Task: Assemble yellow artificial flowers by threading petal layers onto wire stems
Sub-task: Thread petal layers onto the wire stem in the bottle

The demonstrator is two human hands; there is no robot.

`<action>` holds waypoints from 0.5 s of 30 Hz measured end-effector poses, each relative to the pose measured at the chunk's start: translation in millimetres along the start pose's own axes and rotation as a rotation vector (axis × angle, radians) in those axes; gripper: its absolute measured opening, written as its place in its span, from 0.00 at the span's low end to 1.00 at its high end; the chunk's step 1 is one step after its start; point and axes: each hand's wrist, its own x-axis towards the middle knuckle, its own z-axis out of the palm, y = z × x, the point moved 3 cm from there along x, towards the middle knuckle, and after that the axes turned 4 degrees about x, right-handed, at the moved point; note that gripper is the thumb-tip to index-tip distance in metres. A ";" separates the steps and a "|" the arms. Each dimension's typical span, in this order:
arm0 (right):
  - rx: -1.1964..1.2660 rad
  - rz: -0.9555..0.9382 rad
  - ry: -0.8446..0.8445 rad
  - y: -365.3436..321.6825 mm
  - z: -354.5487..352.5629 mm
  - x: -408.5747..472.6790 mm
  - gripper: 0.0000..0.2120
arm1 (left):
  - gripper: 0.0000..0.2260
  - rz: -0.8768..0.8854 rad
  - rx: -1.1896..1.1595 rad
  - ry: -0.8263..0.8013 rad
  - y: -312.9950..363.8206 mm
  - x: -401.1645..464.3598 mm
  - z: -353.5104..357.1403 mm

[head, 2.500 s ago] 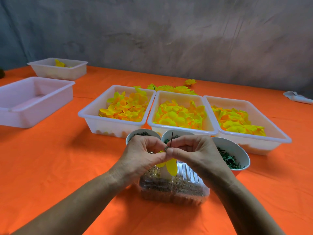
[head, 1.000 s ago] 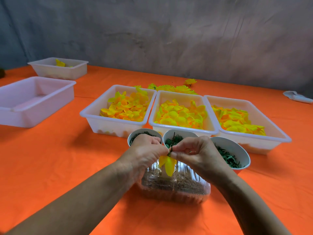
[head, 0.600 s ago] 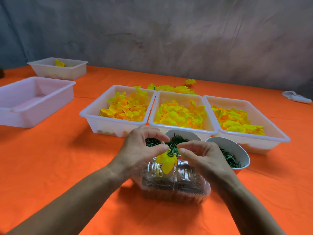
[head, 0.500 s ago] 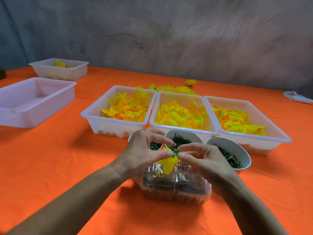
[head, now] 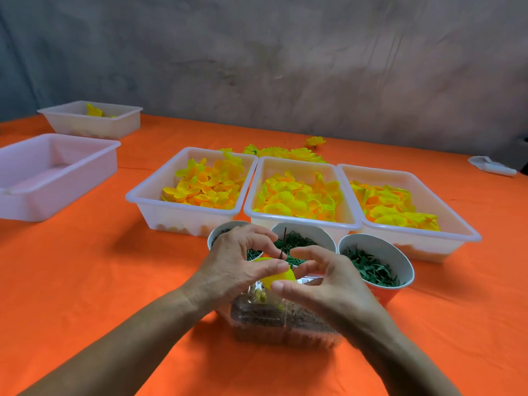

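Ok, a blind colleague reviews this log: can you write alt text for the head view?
Two hands, left hand and right hand, hold a yellow petal on a thin wire stem over a clear box. Behind stand three cups of green pieces and three trays of yellow petals, on an orange table.

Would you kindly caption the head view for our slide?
Both hands hold a yellow petal layer on a wire stem above cups of green parts.
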 end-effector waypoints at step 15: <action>0.130 -0.107 -0.001 2.0 2.8 3.5 0.06 | 0.09 -0.146 -0.247 0.038 -16.9 -10.4 12.3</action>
